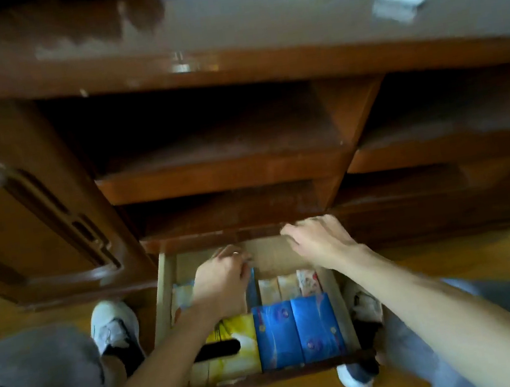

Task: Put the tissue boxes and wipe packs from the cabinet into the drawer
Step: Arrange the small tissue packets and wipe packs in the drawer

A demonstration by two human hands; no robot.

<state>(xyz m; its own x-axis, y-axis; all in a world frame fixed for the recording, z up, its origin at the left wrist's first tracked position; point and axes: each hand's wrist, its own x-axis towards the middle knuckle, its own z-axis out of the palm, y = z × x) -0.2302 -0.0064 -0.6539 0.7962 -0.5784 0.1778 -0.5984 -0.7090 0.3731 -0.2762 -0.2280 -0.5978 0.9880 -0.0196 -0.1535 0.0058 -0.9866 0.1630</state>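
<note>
- Left hand [222, 276] curled round a blue pack [251, 287] standing in the drawer [164, 301].
- Right hand [316, 240] hovered loosely spread, holding nothing, over the drawer's back.
- Blue tissue boxes [296, 332] lay nearer than both hands.

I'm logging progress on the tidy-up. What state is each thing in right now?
drawer: pulled open, partly filled
yellow tissue box: lying in drawer, slot up
blue packs: side by side in drawer
cabinet shelves: look bare
left hand: fingers curled on a blue pack
right hand: open, holding nothing
</note>
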